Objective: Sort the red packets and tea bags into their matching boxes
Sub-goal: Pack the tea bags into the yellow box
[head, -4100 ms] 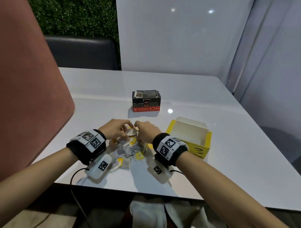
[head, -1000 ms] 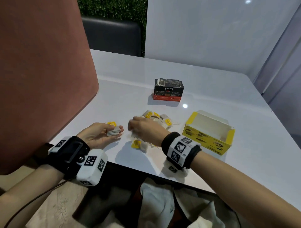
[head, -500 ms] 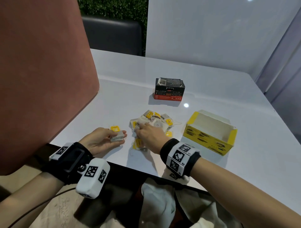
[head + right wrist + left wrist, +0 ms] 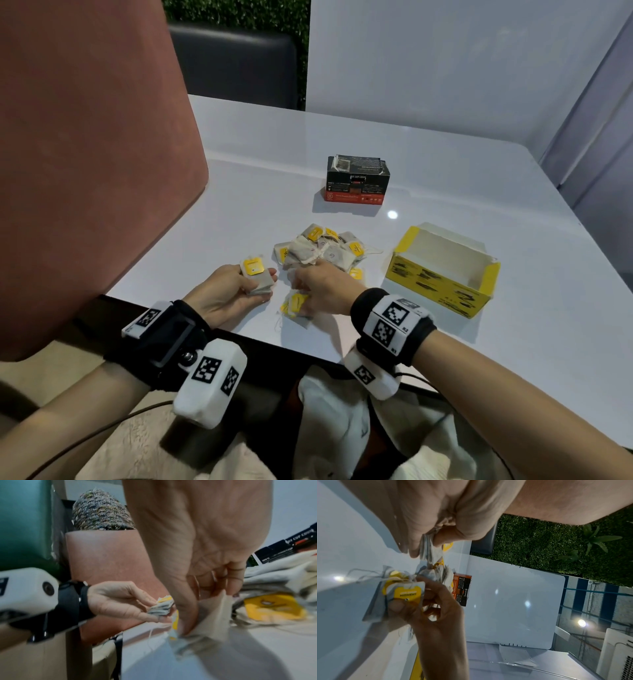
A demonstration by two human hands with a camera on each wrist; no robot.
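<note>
Overhead lamps lit the scene coolly and left a bright glare spot on the glossy white rectangular table [image 4: 392, 214]. Soft shadows fell beneath the wrists. Both wrist views were motion-blurred, strongly warped at edges.

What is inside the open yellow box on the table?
The yellow box shows only bare white inner walls, with no tea bags in view. Its floor nearest the camera is hidden behind the front wall, so that strip cannot be checked. The loose tea bags lie outside, beside it.
</note>
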